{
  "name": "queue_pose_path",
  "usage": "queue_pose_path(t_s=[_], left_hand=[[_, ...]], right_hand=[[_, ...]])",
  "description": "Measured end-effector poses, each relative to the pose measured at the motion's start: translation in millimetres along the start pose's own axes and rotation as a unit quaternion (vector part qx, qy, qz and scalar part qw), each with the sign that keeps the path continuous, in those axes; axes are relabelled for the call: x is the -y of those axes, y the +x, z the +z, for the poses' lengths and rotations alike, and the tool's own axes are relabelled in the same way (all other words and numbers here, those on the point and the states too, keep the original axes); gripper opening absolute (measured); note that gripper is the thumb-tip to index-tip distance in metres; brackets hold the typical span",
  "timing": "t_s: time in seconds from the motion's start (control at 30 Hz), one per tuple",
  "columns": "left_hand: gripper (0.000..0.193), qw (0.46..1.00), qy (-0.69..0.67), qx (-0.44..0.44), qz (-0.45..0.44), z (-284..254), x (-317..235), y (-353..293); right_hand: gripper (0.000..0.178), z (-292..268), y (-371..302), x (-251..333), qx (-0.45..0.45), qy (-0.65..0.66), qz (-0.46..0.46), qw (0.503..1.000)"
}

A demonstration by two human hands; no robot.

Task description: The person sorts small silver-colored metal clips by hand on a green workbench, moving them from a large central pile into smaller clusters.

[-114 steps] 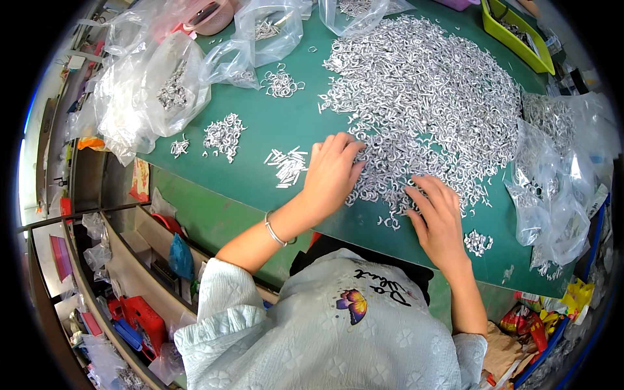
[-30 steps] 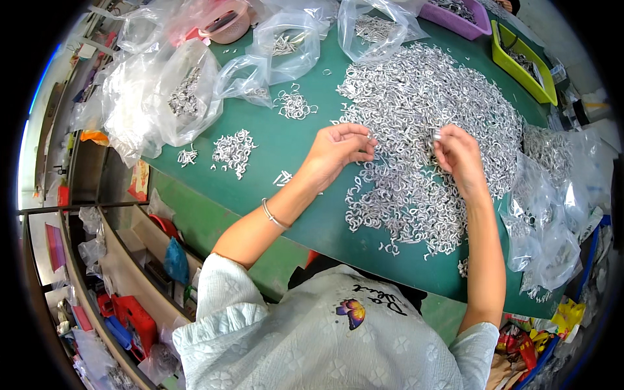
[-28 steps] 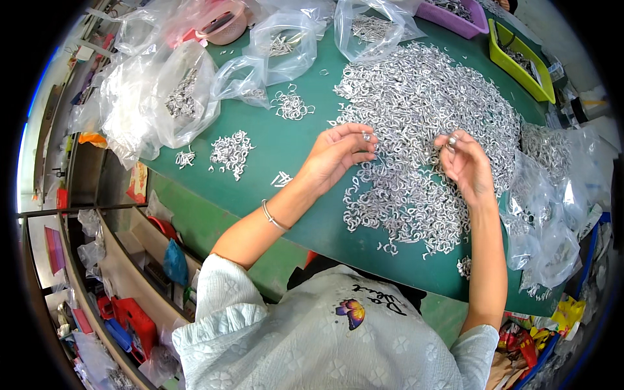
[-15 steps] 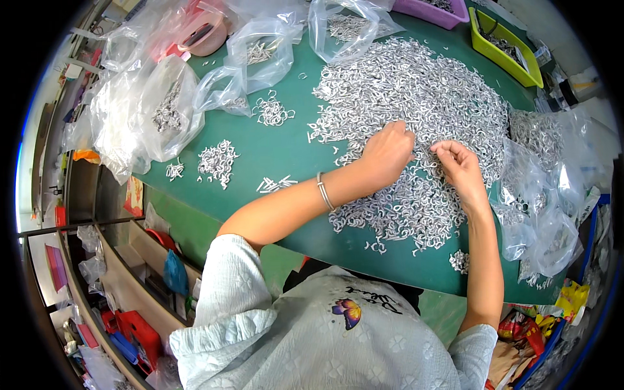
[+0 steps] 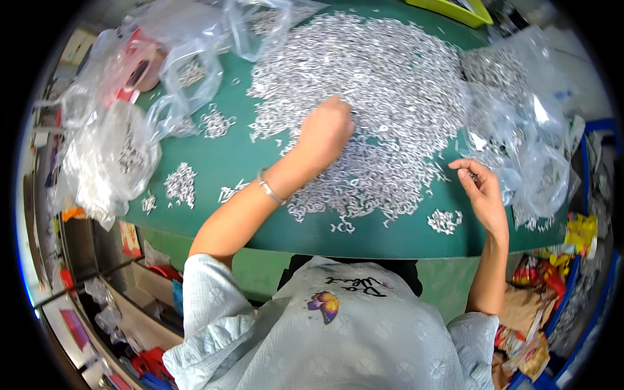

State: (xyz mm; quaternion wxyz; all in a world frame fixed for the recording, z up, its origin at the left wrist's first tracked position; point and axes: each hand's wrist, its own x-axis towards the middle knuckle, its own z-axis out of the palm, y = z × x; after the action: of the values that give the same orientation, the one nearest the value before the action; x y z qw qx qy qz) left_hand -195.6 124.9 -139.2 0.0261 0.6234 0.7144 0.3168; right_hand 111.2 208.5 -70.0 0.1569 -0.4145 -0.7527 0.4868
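A bare left hand (image 5: 327, 130) is lying curled over a broad pile of small silvery metal pieces (image 5: 364, 71) on a smooth green tabletop (image 5: 390, 242).
The left fingertips are hiding under the knuckles, so any grip cannot be told; the right hand (image 5: 482, 188), half curled, is hovering beyond the small cluster of metal bits (image 5: 445, 221), its hold unclear. Many pile pieces are showing curved shapes. Slim straight rods (image 5: 233, 190) and a heap of thin rings (image 5: 216, 122) are lying leftward. Crinkled clear plastic bags (image 5: 97, 182) are bulging farther out, near a pink plastic basket (image 5: 149, 68). Beige shelving (image 5: 123, 299) is standing beside the green floor (image 5: 270, 273).
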Motion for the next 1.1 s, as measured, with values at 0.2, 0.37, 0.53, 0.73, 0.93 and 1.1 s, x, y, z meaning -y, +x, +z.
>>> queue_pose_path(t_s=[0.2, 0.37, 0.53, 0.73, 0.93, 1.1], left_hand=[[0.013, 0.998, 0.019, 0.062, -0.017, -5.9, -7.6, 3.8], [0.019, 0.997, -0.031, 0.064, -0.007, -9.2, -5.7, 6.6], [0.017, 0.991, -0.093, 0.068, -0.063, -12.1, -10.6, 6.8], [0.016, 0.983, -0.124, 0.099, -0.095, -27.1, -13.0, 7.2], [0.015, 0.789, -0.502, 0.157, -0.319, -41.4, -10.4, 3.3], [0.022, 0.722, -0.566, 0.195, -0.345, -28.9, -87.6, -21.0]], right_hand=[[0.021, 0.7, -41.9, -13.9, -0.012, -0.026, 0.010, 1.000], [0.026, 11.3, -52.0, -35.2, -0.101, -0.116, -0.110, 0.982], [0.028, 27.3, -66.2, -42.7, -0.117, -0.120, -0.139, 0.976], [0.021, 17.9, -81.1, -55.7, -0.048, 0.077, -0.112, 0.990], [0.025, 17.8, -81.8, -63.8, -0.101, 0.101, -0.119, 0.983], [0.027, 22.6, -87.4, -63.7, -0.119, 0.075, -0.115, 0.983]])
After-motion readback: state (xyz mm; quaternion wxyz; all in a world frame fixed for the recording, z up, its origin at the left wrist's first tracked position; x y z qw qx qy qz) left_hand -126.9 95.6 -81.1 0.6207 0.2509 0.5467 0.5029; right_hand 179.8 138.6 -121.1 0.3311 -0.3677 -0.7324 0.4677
